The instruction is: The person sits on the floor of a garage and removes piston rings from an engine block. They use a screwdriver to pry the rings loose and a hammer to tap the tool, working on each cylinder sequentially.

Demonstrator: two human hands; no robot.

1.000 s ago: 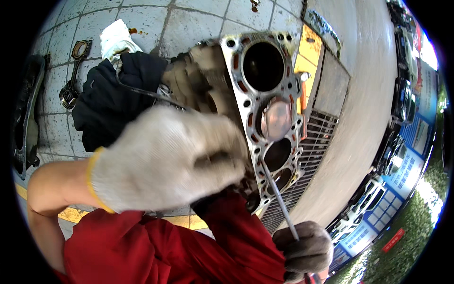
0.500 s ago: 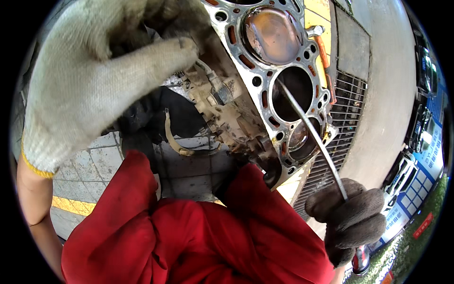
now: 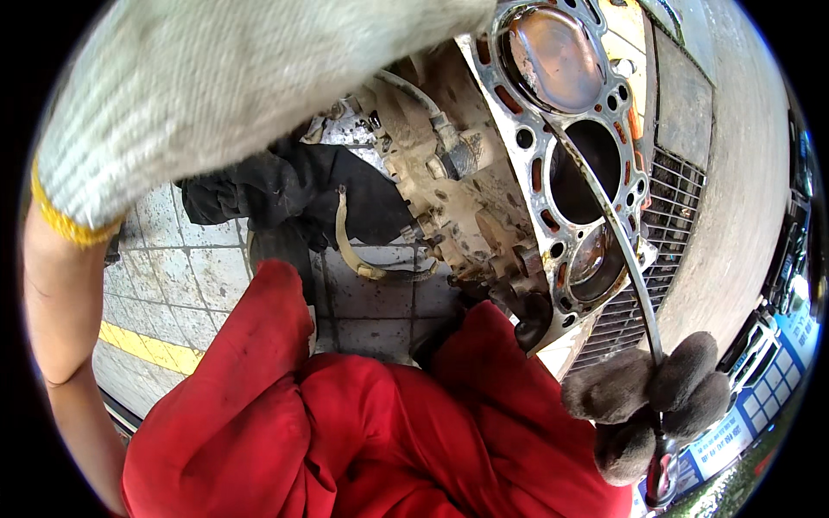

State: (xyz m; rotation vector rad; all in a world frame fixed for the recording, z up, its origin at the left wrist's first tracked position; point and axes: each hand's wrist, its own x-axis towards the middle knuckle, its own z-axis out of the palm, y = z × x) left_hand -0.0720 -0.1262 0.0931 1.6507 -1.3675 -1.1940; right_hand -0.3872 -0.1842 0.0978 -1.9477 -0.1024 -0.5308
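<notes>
My right hand, in a dark, dirty glove, is closed around a long screwdriver with a red-and-black handle. Its steel shaft slants across the deck of an engine block. The tip lies by the rim between the upper piston and a deep, dark cylinder bore. Further down the deck sits another piston, partly behind the shaft. My left hand, in a white knit glove with a yellow cuff, reaches across the upper left towards the block. Its fingers are cut off by the upper edge.
A pale hose curves from the block's dirty side. Dark cloth lies over the tiled floor near my red-trousered knees. A metal drain grate runs right of the block. Cars stand at the far right.
My left hand has moved right and up, nearer the block. The screwdriver's tip has shifted from the dark bore's side towards the upper piston. The whole view has shifted a little.
</notes>
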